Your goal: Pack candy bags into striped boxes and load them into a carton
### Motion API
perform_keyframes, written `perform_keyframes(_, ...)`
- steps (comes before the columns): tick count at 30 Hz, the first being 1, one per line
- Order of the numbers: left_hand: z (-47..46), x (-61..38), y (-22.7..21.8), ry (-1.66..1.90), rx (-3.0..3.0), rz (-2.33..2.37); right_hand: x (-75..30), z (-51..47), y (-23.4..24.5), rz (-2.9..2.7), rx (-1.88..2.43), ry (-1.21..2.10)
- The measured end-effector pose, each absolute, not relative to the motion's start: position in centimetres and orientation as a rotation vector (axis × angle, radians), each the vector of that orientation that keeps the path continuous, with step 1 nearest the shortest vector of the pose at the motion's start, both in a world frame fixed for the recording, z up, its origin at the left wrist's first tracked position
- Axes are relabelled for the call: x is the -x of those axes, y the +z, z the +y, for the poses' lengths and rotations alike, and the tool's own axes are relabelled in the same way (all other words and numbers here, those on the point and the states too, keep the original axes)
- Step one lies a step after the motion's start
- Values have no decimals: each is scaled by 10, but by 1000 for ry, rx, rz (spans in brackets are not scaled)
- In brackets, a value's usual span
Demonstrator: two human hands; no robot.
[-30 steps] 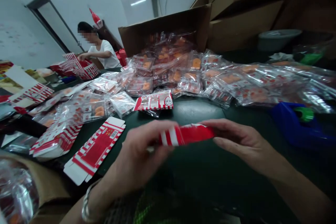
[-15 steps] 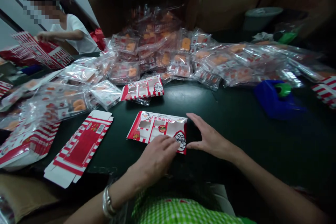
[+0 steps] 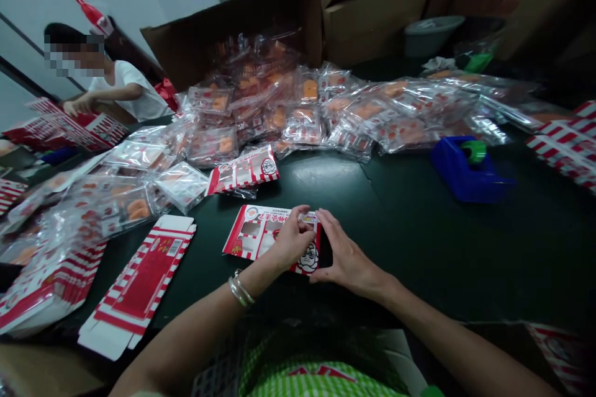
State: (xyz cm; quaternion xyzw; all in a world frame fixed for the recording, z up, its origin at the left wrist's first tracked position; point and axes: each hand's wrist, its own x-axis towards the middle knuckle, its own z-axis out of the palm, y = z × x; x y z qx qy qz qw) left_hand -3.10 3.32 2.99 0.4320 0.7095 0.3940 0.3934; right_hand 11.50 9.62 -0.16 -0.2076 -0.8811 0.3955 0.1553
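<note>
Dark green desk (image 3: pixel 410 248) filled most of the view; cardboard boxes (image 3: pixel 377 18) stood behind it; a long heap of clear bags (image 3: pixel 302 124) with orange items inside ran across the back and down the left side; a co-worker (image 3: pixel 128 87) in a white top sat far left, hands on striped cartons; a stack of red-and-white cartons (image 3: pixel 65 279) lay near left; a flat carton (image 3: pixel 146 279), red face up, end flaps out, lay beside it; the windowed carton (image 3: pixel 261 232) lay on the desk in front of the person, at the hands, face up; a second windowed carton (image 3: pixel 244 172) rested just beyond, partly on a bag; blue tape dispenser (image 3: pixel 465 170) stood to the right, apart from the hands.

Left hand (image 3: pixel 288 245) lay over the carton's right part, fingers bent, thumb side near its top edge; could not tell whether they pinched anything; right hand (image 3: pixel 349 260) framed the right end, thumb and fingers spread wide, tips at the two corners, no firm hold evident.

Carton looked light, thin card, fairly stiff along folds, maybe slick; windowed face probably dented easily; best hold likely the end corners and folded long edges, away from the windows.
</note>
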Motion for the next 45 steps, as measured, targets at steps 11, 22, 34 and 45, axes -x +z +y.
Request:
perform_keyframes(11,21,24,58,883,-1515,1973,-105,101,41,-2934,711,491)
perform_keyframes(22,-12,30,73,1095,-1756,2287,-81,119,66,-3075,606,273)
perform_keyframes(34,-176,185,55,300,-800,2927,-37,115,84,-3138,63,619)
perform_keyframes(45,-174,199,55,161,-640,2835,122,108,127,-2861,-319,322)
